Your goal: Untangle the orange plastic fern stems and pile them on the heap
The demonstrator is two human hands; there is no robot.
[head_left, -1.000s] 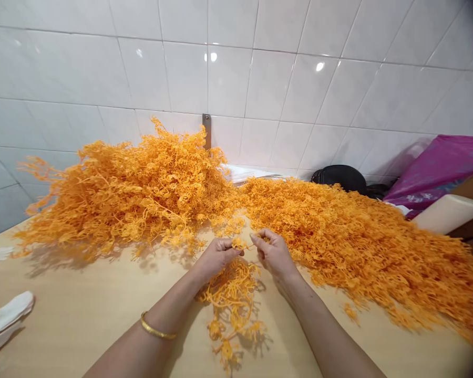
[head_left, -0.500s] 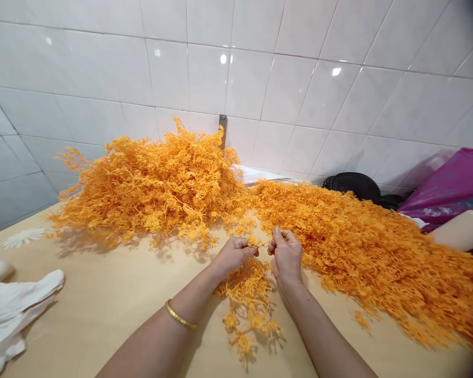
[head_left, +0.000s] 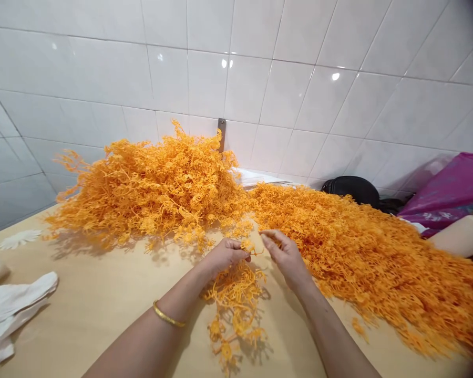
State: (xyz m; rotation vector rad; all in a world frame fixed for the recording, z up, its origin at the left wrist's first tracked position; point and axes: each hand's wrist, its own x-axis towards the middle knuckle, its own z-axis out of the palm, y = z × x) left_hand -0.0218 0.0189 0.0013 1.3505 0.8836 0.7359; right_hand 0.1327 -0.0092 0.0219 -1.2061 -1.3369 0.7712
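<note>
My left hand is closed on the stem of an orange artificial flower sprig. The sprig's branching, spidery blossoms hang below the fist toward the table's near side. A short stem end pokes out to the right of the fingers. Just beyond that end is my right hand, its thumb and forefinger slightly parted and nothing visible between them. Behind my left hand rises a tall heap of orange sprigs. A longer, flatter pile of orange sprigs spreads out on the right.
White gloves or cloth lie at the left edge of the wooden table, with a white flower-shaped piece beyond. A black bag and a purple bag stand at the back right. A tiled wall bounds the far side.
My right hand has let go of the stem end and drawn slightly apart, its fingers loosening. My left hand has shifted a little left with the sprig.
</note>
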